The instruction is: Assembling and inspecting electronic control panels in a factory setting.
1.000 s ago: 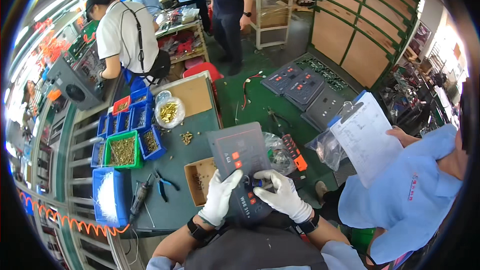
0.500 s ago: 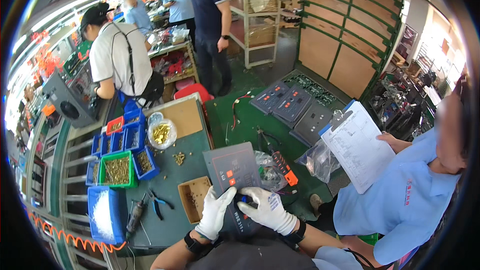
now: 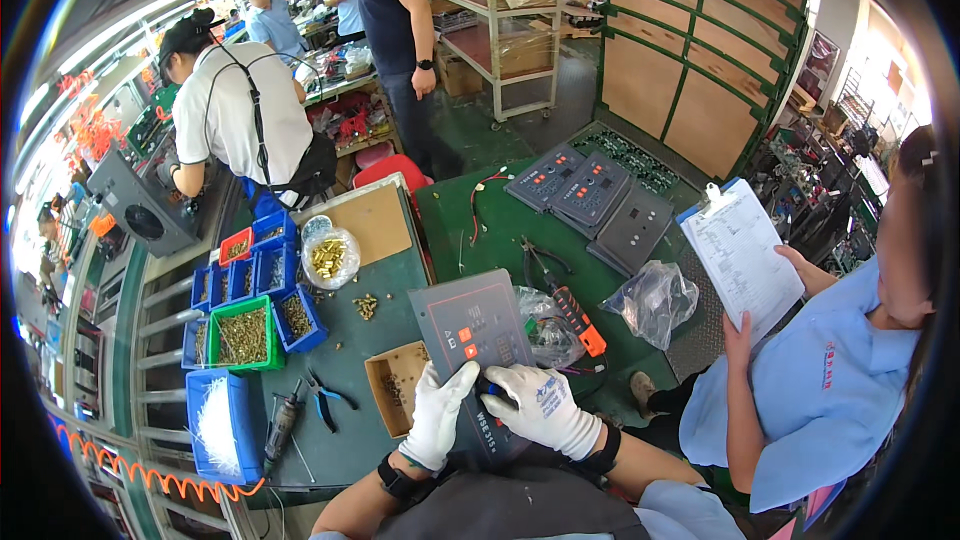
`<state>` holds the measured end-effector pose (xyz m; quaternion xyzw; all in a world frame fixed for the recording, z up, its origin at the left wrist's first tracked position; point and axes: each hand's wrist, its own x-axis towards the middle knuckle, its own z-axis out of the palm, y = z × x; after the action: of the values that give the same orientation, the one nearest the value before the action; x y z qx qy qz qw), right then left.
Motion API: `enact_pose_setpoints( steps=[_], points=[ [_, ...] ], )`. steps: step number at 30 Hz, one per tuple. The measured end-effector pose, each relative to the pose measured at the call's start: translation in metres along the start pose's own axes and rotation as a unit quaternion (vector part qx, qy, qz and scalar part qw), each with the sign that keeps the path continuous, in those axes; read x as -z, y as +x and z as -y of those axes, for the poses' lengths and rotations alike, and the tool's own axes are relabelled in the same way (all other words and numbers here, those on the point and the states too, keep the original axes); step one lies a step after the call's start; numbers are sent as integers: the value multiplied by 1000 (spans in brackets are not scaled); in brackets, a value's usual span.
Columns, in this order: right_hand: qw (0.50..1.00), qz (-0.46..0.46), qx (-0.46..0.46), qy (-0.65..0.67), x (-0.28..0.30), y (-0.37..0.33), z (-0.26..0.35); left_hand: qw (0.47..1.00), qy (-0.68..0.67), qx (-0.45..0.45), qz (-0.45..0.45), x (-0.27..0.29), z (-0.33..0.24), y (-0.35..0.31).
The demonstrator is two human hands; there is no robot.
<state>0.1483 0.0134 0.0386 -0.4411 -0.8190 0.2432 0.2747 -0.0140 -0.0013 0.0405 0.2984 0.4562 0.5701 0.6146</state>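
Note:
In front of me a dark grey control panel [image 3: 470,315] with orange squares stands tilted up. My left hand [image 3: 438,415], in a white glove, is closed on its left edge, thumb on the front face. My right hand [image 3: 545,408], gloved too, has its fingers curled round a small dark knob [image 3: 492,390] on the panel's face; the glove hides much of it. Left of the panel is an open cardboard box [image 3: 378,385] with small parts inside. Beyond the right hand lie an orange-and-black tool [image 3: 580,322] and a clear bag of wires [image 3: 550,340].
Blue bins [image 3: 297,320], a green bin [image 3: 245,335] of screws and a bag of brass parts [image 3: 328,258] stand left. Pliers [image 3: 325,402] and a screwdriver [image 3: 283,430] lie nearer. More panels [image 3: 590,190] are at the back right. At right a person holds a clipboard [image 3: 745,260].
My view has shifted slightly. Both hands stay on the panel, the right fingers curled further over the knob. The clipboard has tilted, and the person's second hand now shows on it.

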Motion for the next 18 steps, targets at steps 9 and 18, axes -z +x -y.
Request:
enact_pose_setpoints(
  steps=[9, 18],
  points=[
    [992, -5, -17, 127, 1, 0, -5, 1000, 15, 0, -11, 1, -1, -1],
    [994, -6, -23, 111, -3, 1, -5, 999, 33, 4, -13, 5, 3, -1]
  ],
)
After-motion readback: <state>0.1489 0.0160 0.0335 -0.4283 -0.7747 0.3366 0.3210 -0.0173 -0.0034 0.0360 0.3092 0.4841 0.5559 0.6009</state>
